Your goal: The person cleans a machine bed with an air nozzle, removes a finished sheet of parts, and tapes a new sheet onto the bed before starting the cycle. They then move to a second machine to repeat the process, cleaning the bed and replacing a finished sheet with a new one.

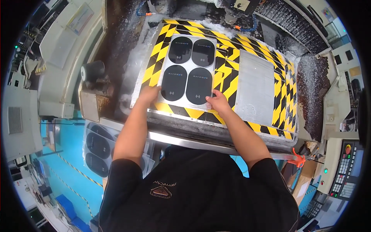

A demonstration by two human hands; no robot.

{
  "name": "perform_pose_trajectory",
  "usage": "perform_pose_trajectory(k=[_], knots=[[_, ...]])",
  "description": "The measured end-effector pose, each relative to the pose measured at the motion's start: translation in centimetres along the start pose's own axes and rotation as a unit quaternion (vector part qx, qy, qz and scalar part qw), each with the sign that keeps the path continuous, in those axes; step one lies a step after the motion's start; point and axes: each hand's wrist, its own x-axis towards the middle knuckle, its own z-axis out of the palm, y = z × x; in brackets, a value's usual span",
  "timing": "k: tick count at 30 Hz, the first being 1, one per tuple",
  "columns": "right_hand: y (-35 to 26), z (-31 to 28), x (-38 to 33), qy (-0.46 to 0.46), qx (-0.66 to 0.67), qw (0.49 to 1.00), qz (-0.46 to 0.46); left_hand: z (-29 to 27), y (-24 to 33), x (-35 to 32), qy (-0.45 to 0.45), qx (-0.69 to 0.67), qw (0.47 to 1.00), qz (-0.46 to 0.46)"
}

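Observation:
A clear-looking sheet [187, 103] carrying several black rounded panels [174, 83] lies on a machine bed covered in yellow and black striped tape [193, 113]. My left hand [150, 95] grips the sheet's lower left edge, with its fingertips partly hidden. At the lower right corner, my right hand [218, 101] has its thumb over the sheet and its other fingers at the edge. To the right of the sheet, a bare grey metal plate [255, 89] is set into the striped surface.
Blue hoses with orange nozzles [239, 28] hang at the far side. White residue [313, 89] coats the machine's inside. More sheets with black panels [96, 143] sit at lower left. An orange air gun [296, 158] hangs at the right front edge, near a control panel [345, 170].

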Motion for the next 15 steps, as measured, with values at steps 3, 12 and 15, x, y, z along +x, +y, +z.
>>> perform_pose_trajectory(k=[3,12,15], knots=[[-0.7,0.7,-0.7,0.059,-0.27,0.958,-0.07,0.1,-0.2,0.4,0.004,0.051,0.998,0.024],[-3.3,2.2,-4.5,0.03,-0.033,0.999,-0.003,0.7,0.0,0.3,-0.001,-0.009,1.0,-0.011],[-3.3,1.3,-4.1,0.012,0.019,0.999,0.033,1.0,0.1,0.4,-0.005,-0.057,0.998,-0.019]])
